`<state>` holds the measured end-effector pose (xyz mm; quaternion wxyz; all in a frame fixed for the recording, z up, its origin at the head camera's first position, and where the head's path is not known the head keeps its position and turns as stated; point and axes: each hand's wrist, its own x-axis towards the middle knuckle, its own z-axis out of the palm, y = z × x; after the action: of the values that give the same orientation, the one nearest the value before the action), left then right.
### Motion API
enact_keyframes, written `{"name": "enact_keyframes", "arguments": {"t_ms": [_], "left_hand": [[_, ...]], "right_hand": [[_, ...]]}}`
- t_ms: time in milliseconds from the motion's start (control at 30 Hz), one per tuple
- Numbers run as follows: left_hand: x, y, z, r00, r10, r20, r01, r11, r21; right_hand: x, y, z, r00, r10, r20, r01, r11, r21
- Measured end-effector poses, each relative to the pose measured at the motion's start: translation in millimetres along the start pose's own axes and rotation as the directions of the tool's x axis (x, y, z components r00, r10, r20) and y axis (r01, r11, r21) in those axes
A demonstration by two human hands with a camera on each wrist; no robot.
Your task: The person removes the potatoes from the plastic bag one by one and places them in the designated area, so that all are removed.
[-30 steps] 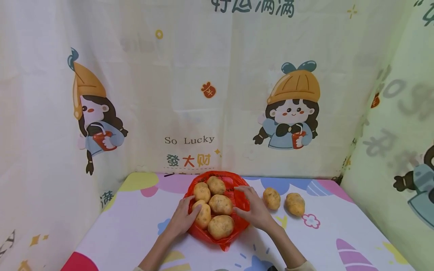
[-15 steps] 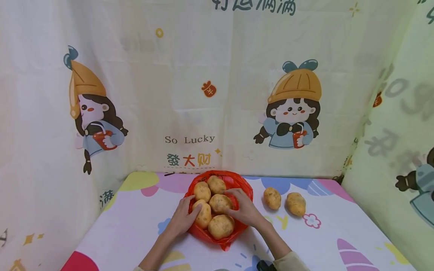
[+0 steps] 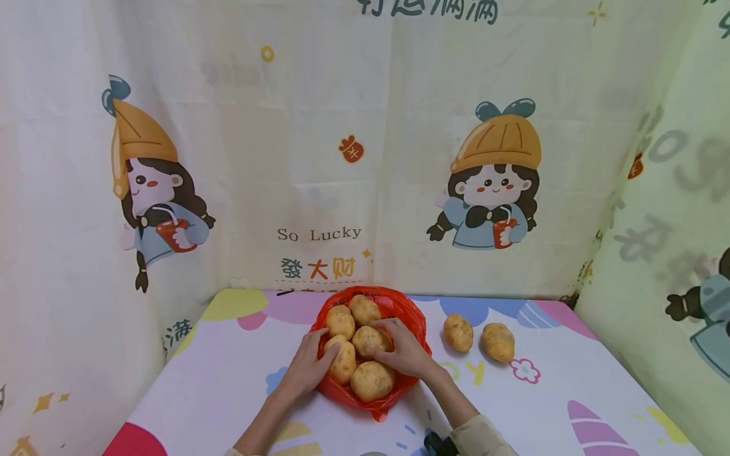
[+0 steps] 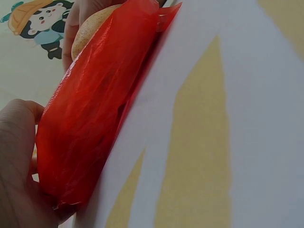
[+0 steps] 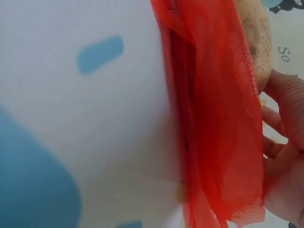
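A red plastic bag (image 3: 407, 307) lies spread with its mouth up, several potatoes inside it. My left hand (image 3: 305, 367) holds the bag's left side, its thumb reaching over the rim onto the left potato (image 3: 343, 364). In the left wrist view the left hand (image 4: 16, 156) sits against the red plastic. My right hand (image 3: 406, 349) reaches in over the bag's right side and grips the middle potato (image 3: 367, 341) between thumb and fingers. From the right wrist, the right hand (image 5: 289, 123) shows behind the bag wall, its thumb against a potato (image 5: 256, 40).
Two loose potatoes, one nearer the bag (image 3: 458, 333) and one farther right (image 3: 498, 342), lie on the patterned tabletop (image 3: 222, 373). Printed cloth walls (image 3: 251, 158) stand at the back and sides. A black object (image 3: 439, 444) shows by the right sleeve.
My right hand has moved left and down from the bag's right rim onto the middle potato and closed round it. The left hand has stayed at the bag's left side.
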<state>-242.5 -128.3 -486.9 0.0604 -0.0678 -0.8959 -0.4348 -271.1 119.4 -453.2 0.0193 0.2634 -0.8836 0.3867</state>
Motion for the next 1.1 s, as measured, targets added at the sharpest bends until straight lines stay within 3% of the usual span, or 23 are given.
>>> {"name": "enact_keyframes", "arguments": {"t_ms": [667,1100], "left_hand": [[-0.4,-0.5,-0.8,1.000,0.008,0.004,-0.008,1.000,-0.007],[-0.9,1.3,-1.5,1.000,0.007,0.005,-0.007,1.000,-0.005]], "right_hand": [[1.0,10.8,2.6,1.000,0.021,0.021,-0.022,0.998,0.052],[-9.3,9.0,1.0,0.995,0.005,-0.097,0.002,0.997,0.074]]}}
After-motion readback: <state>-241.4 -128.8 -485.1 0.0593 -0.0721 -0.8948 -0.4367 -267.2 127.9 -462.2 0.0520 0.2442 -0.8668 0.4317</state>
